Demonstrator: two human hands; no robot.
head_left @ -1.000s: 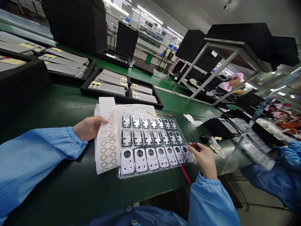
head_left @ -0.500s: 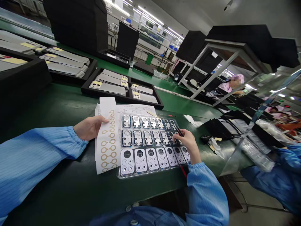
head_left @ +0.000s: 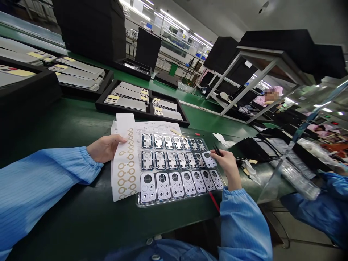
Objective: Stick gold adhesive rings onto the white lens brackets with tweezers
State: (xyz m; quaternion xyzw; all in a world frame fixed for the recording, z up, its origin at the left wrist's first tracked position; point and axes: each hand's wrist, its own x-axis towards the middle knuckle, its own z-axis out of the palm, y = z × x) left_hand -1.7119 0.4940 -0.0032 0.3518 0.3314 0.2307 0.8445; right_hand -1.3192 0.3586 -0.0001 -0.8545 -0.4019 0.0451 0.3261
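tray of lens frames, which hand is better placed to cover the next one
Right. The right hand holds the tweezers at the tray's far-right edge, by the middle row. The left hand is occupied pinning the sticker sheet beside the tray.

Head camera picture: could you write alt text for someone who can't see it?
A person in blue sleeves works at a green bench: the right hand holds black tweezers beside a clear tray of camera-lens frames, while the left hand holds a white sticker strip. Black trays of phone backs sit behind.

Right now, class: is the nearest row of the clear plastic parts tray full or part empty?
Full. All seven pockets of the clear plastic parts tray's nearest row hold white camera-lens covers.
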